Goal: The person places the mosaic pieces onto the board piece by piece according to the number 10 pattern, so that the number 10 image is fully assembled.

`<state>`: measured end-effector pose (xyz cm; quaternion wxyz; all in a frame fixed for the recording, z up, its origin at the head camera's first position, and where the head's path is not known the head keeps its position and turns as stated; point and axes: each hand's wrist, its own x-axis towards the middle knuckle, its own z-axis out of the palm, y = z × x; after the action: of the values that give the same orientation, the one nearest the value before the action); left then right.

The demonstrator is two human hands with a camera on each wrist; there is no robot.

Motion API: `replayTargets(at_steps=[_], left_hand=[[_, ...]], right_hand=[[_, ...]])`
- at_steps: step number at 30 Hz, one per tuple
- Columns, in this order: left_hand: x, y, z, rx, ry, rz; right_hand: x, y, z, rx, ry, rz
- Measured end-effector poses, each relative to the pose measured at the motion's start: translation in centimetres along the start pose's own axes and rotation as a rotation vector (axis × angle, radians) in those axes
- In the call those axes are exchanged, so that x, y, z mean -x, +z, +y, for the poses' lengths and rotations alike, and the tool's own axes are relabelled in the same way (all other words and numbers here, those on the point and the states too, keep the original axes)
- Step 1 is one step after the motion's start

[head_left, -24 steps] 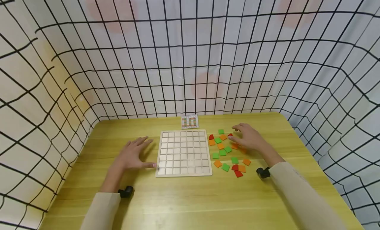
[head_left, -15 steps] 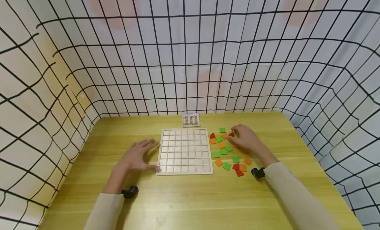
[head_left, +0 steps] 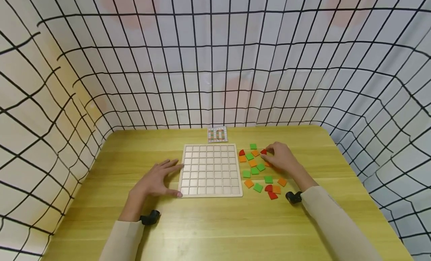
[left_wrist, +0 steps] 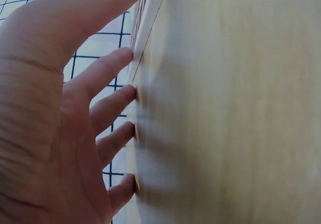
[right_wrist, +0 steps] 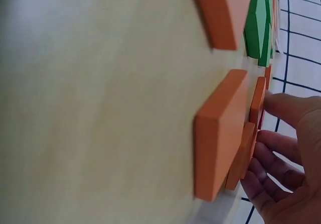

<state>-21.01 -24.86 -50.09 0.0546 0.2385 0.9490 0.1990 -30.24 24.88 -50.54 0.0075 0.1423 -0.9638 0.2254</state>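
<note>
Head view: the grid board [head_left: 210, 170], left of the loose tiles [head_left: 254, 170], holds none, so I judge the work barely begun. The left hand [head_left: 155, 180] is wide at the board's left edge; the right hand [head_left: 283, 158] has a narrow grip around a red piece [head_left: 263, 151].

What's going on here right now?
A person is working at a wooden table with both hands. The left hand, spread, touches the left edge of the pale gridded board. The right hand has its thumb and index finger at a small red piece; whether it is gripped is hard to tell. Other loose green, orange and red pieces lie to the board's right, and a patterned card lies beyond it.
</note>
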Motion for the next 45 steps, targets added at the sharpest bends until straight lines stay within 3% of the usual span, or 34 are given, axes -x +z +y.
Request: replayTargets(at_steps=[12,28,36,45], left_hand=[[0.2,0.5,-0.1,0.019,-0.008,0.004],[0.0,0.4,-0.3,0.022,-0.018,0.007],[0.1,0.4,-0.3,0.024,-0.034,0.002],[0.1,0.6,-0.4,0.011,-0.032,0.006]], right_hand=[[0.0,0.3,0.3,-0.071,0.015,0.009],[-1.1,0.3,-0.2,-0.079,0.0,0.003],[-1.9,0.4,-2.6,-0.134,-0.054,0.018],[-3.5,2.4,-6.3,-0.159,-0.119,-0.015]])
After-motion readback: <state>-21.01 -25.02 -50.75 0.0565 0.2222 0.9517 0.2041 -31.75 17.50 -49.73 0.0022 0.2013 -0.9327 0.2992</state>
